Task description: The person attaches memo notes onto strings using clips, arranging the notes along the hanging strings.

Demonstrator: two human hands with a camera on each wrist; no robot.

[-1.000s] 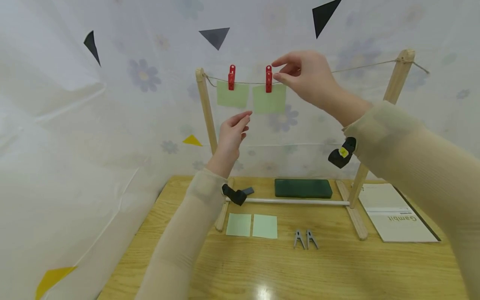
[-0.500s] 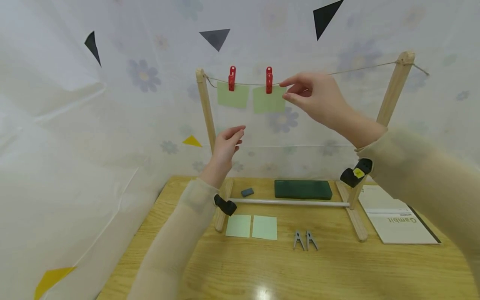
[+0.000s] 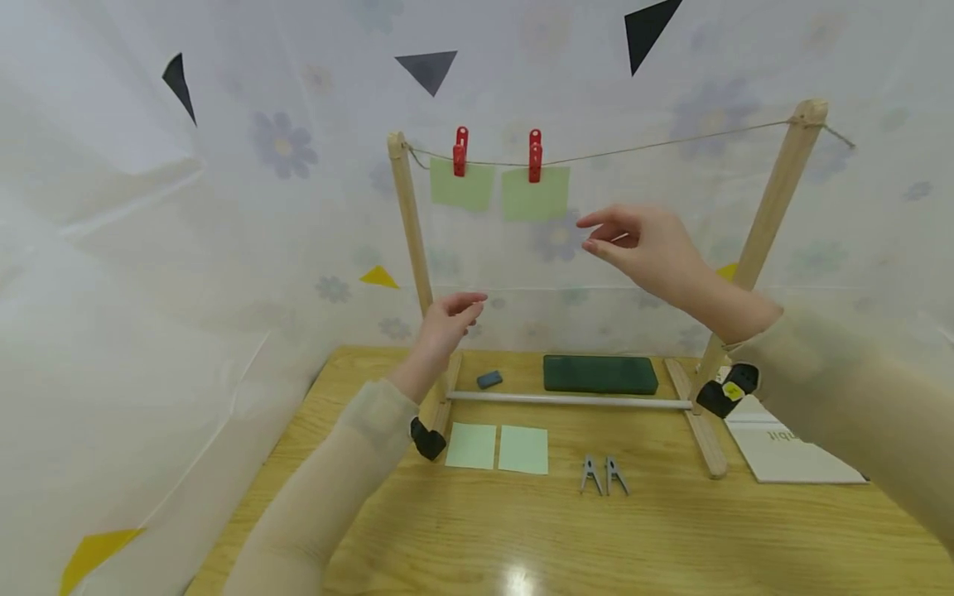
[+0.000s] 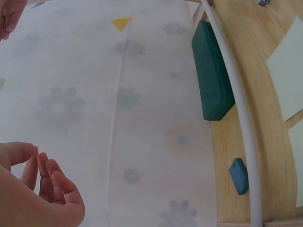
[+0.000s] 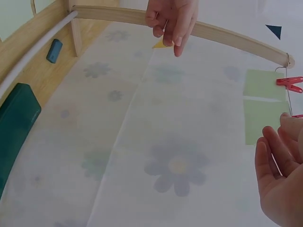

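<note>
green case (image 3: 600, 374) | grey pegs (image 3: 604, 476) | booklet (image 3: 790, 451) | eraser (image 3: 489, 379)

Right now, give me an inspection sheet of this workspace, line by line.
Surface: wooden table, glare spot near the front edge.
Job's things: two green notes hang from red pegs on the string of a wooden rack; two more notes and two grey pegs lie on the table.
Clutter: dark green case, small grey block, booklet.
Hands: left hand and right hand both in the air, holding nothing, fingers relaxed.
Cables: nothing seen.
Surroundings: white flowered sheet with paper triangles.
</note>
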